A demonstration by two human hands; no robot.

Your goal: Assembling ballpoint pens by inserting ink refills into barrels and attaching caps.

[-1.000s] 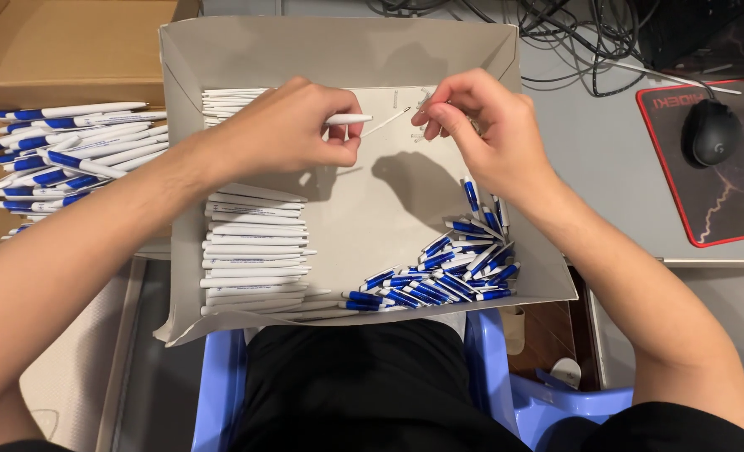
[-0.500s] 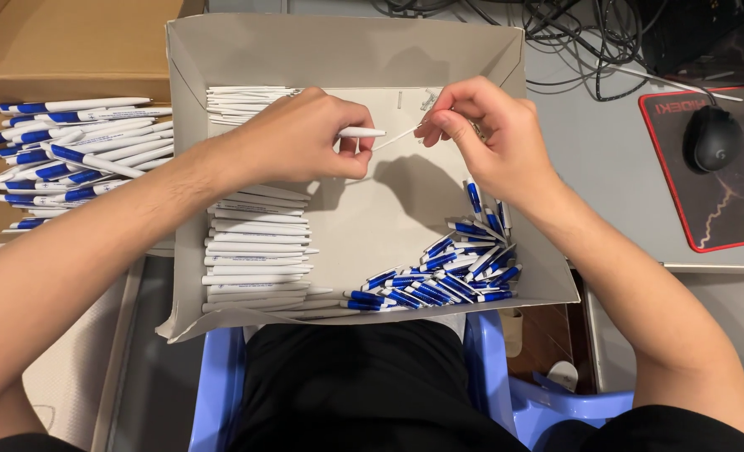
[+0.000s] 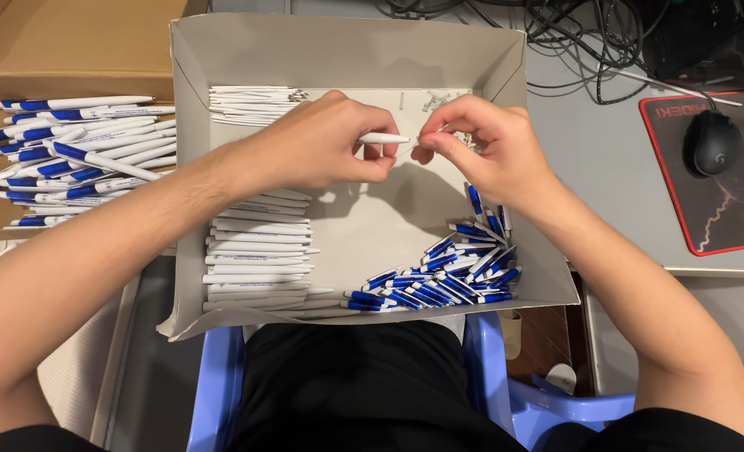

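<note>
Left hand (image 3: 322,151) is closed around a white pen barrel (image 3: 382,138), held level above the middle of the grey cardboard tray (image 3: 506,63), tip toward the right. Right hand (image 3: 481,151) meets it there, thumb and forefinger pinched on something small and thin at the barrel's tip; from my view I cannot tell what the piece is. The two hands are almost touching.

Progress, as I judge it from the piles:
- Stack of bare white barrels (image 3: 255,268) along the tray's left side, a second smaller row (image 3: 251,105) at the far left corner. Plenty still unassembled.
- Heap of blue-and-white pen parts (image 3: 451,272) in the near right corner of the tray, also large.
- A few tiny loose pieces (image 3: 435,100) on the tray floor, behind the hands.
- Finished-looking blue-and-white pens (image 3: 71,151) piled in the brown carton (image 3: 79,42) left of the tray, a good number.

So one pen is mid-assembly, a fair batch looks done, and much seems left.

Off to the right on the worktop (image 3: 590,159): black mouse (image 3: 711,142) on a red-edged mat (image 3: 740,209), tangle of cables (image 3: 590,33) behind.
</note>
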